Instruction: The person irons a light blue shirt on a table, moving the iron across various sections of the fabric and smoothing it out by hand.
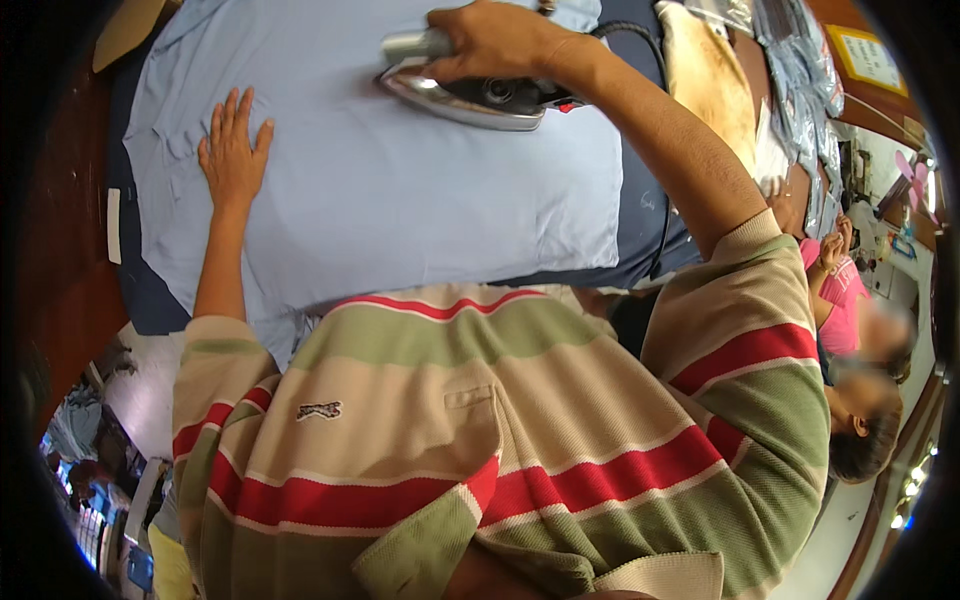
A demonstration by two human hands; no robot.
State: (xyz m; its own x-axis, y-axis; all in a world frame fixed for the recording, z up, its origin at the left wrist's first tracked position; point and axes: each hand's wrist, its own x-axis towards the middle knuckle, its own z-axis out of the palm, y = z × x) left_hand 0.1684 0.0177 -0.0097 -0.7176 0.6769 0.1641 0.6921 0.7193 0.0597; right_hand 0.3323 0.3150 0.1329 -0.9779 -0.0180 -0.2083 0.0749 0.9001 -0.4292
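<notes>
A light blue cloth garment (400, 200) lies spread over a dark blue padded surface (648, 200). On its left part my left hand (235, 150) rests flat, fingers stretched out and slightly apart. My right hand (490, 40) wraps round the handle of a silver clothes iron (455, 105) toward the far side. The iron's soleplate edge touches the cloth, its pointed end turned left. A black cord (650, 40) runs from near my right wrist along the right of the garment. Part of the handle is hidden under my fingers.
Right of the dark surface lies a scorched cream cloth (710, 80). Several plastic-wrapped blue garments (795, 90) line the right side, near a yellow-framed sheet (868, 60). Two people are at the right, one in a pink shirt (842, 300). A brown cardboard piece (125, 30) sits far left.
</notes>
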